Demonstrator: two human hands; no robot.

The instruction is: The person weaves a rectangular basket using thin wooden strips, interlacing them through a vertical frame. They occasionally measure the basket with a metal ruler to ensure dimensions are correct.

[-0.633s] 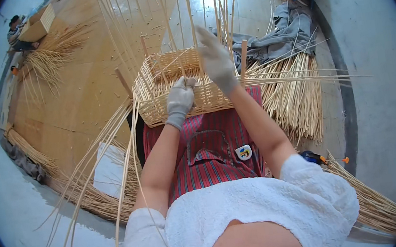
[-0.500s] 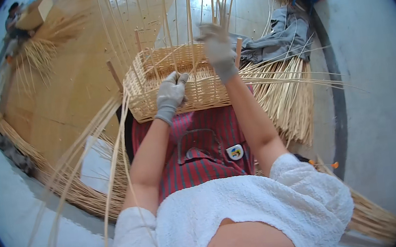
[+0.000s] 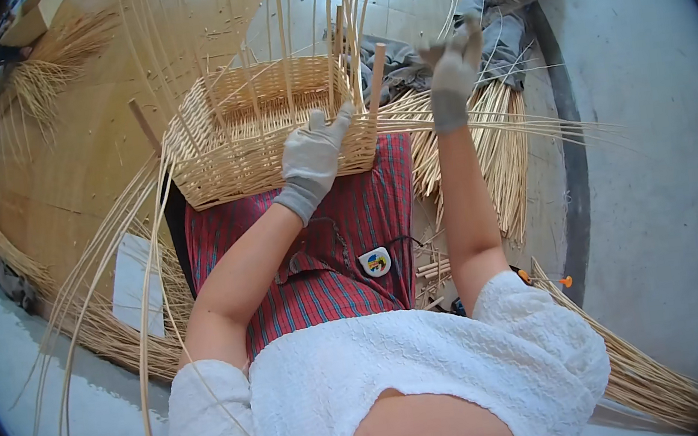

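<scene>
- room: tan floor [image 3: 93, 161] with scattered offcuts at 10 o'clock; grey cloth [image 3: 513, 57] and a bundle of pale strands [image 3: 505, 167] between 1 and 3 o'clock.
- wicker basket [image 3: 273, 153]: at 11 o'clock, over the red striped apron [image 3: 315, 299]; wall partly woven, upright stakes [image 3: 286, 61] rising toward 12, wooden peg [image 3: 376, 77] at its near right corner.
- loose weavers [image 3: 137, 186] leave the near left corner toward 8 o'clock.
- left hand [image 3: 310, 155]: gloved, on the near wall; thumb and one finger spread at the rim, others hidden; cannot tell if they pinch.
- right hand [image 3: 453, 73]: gloved, raised at 1 o'clock, apart from the basket; fingers blurred, cannot tell if a strand is pinched.
- step, judged: weaving the near wall.
- next move, judged: calls for left to steady the rim while right guides a weaver between stakes.
</scene>
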